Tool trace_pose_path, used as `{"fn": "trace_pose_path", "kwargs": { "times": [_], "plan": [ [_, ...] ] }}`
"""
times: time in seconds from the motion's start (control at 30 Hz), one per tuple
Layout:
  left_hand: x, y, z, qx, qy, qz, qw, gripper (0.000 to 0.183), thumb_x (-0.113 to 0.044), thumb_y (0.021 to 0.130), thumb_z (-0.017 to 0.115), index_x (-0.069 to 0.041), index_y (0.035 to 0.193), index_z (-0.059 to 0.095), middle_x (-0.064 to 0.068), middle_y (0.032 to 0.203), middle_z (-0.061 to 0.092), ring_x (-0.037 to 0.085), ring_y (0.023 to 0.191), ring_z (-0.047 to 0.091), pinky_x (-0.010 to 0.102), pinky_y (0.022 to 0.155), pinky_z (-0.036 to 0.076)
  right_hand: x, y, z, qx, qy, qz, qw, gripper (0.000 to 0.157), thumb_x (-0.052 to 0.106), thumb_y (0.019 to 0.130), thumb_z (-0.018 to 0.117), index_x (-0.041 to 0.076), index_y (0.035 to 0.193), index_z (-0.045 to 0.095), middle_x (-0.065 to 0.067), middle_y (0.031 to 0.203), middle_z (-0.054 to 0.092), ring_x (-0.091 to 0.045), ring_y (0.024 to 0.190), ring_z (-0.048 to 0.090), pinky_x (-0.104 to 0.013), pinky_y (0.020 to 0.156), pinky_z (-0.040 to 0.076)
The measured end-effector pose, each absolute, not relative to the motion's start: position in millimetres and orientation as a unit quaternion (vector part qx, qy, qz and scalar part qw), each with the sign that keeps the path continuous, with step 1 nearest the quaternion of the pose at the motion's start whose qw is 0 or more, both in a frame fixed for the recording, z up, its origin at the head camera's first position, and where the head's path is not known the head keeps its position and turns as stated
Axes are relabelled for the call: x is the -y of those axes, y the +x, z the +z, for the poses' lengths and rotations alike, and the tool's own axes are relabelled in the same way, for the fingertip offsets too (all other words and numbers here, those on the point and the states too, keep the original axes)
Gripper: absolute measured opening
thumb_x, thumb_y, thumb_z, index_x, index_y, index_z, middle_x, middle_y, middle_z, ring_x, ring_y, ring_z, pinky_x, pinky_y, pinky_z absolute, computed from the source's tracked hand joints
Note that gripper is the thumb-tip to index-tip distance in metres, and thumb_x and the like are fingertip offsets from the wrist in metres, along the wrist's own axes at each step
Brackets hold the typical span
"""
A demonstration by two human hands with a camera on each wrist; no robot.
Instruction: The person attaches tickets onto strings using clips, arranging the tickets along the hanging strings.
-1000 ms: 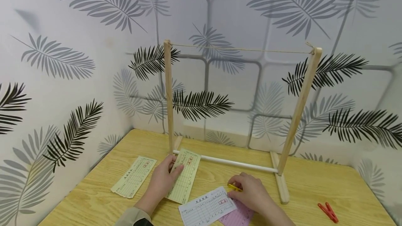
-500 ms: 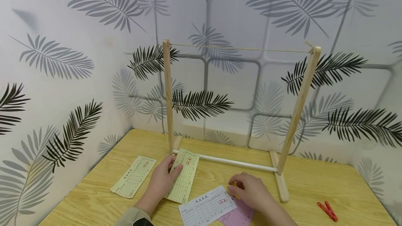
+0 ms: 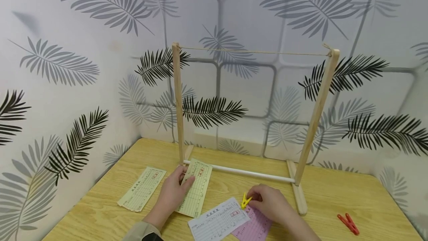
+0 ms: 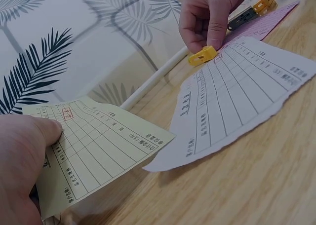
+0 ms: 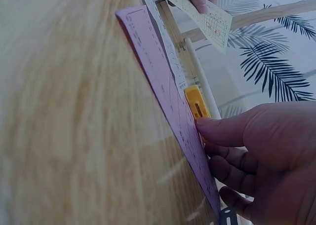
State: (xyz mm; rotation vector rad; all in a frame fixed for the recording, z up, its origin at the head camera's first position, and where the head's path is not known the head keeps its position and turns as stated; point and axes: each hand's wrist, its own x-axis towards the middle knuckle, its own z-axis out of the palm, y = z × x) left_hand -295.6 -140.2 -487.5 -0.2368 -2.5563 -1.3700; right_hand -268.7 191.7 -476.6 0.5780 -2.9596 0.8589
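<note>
In the head view my left hand (image 3: 174, 190) grips a pale yellow receipt slip (image 3: 196, 187), thumb on its face, tilted up off the table. My right hand (image 3: 270, 202) pinches a small yellow clothespin (image 3: 245, 201) between thumb and fingers. This clothespin (image 4: 202, 56) is just above the printed end of a white receipt slip (image 4: 227, 101) in the left wrist view; whether they touch, I cannot tell. Under the white slip lies a pink receipt slip (image 5: 168, 92), partly covered. Another yellow receipt slip (image 3: 142, 189) lies left of my left hand.
A wooden frame with two posts (image 3: 319, 118), a string (image 3: 250, 51) across the top and a white rod (image 3: 250, 172) below stands behind the hands. At right lies a red clothespin (image 3: 349, 223). A black clip (image 4: 242, 18) sits beyond my right hand.
My right hand has shifted slightly right, and the yellow clothespin in it has turned, showing its V shape after being mostly hidden by the fingers. My left hand stays put with its slip.
</note>
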Motion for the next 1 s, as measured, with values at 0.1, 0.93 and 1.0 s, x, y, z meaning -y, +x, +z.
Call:
{"fn": "trace_pose_path", "kwargs": {
  "times": [0.1, 0.93, 1.0],
  "plan": [
    [140.1, -296.3, -488.0, 0.869, -0.084, -0.475, 0.114, 0.017, -0.027, 0.097, 0.071, -0.021, 0.109, 0.06, 0.0, 0.072, 0.039, 0.015, 0.061, 0.034, 0.027, 0.054, 0.03, -191.2, -268.8, -476.8, 0.946, 0.184, 0.268, 0.02, 0.012, 0.02, 0.087, 0.08, 0.026, 0.092, 0.07, 0.016, 0.077, 0.056, -0.006, 0.07, 0.051, -0.029, 0.064, 0.042],
    [139.9, -296.1, -491.6, 0.856, -0.067, -0.492, 0.141, 0.014, -0.022, 0.105, 0.055, -0.025, 0.117, 0.062, 0.003, 0.08, 0.053, 0.017, 0.071, 0.05, 0.034, 0.064, 0.044, -197.4, -271.6, -479.0, 0.934, 0.186, 0.305, -0.006, 0.025, 0.022, 0.089, 0.078, 0.02, 0.113, 0.071, 0.012, 0.08, 0.058, -0.008, 0.071, 0.052, -0.028, 0.063, 0.043],
    [140.3, -296.5, -492.0, 0.856, -0.072, -0.494, 0.137, 0.015, -0.023, 0.105, 0.056, -0.025, 0.119, 0.061, 0.002, 0.075, 0.049, 0.017, 0.065, 0.046, 0.032, 0.059, 0.041, -198.3, -272.2, -479.8, 0.932, 0.186, 0.31, -0.009, 0.024, 0.023, 0.089, 0.079, 0.02, 0.111, 0.071, 0.012, 0.082, 0.059, -0.009, 0.073, 0.053, -0.028, 0.065, 0.044]
  ]
}}
